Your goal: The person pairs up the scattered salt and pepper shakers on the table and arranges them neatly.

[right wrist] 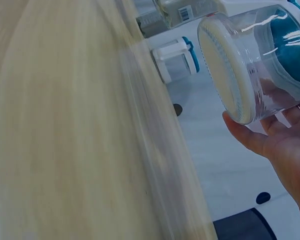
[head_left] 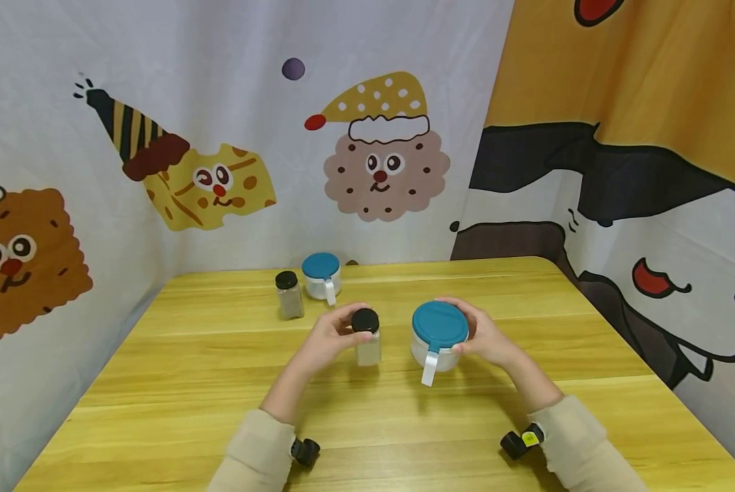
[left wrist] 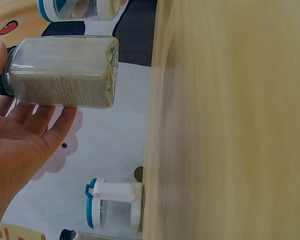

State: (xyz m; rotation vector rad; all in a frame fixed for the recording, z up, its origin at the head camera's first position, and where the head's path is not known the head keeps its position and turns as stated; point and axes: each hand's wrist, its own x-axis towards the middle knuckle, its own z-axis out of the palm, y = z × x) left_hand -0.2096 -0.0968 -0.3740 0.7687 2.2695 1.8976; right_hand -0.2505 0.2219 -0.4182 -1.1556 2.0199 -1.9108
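Blue-lidded container (head_left: 439,326) is gripped round its side by the right hand (head_left: 489,338), and black-capped jar (head_left: 368,352) near its top by the left hand (head_left: 331,339), apparently to keep both upright.

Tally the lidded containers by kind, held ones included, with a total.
Clear square-sided bottles with black lids: 2 (one held by the left hand, one on the yellow wood-grain table)
Clear round jars with blue lids and white handles: 2 (one held by the right hand, one on the table)
Total: 4
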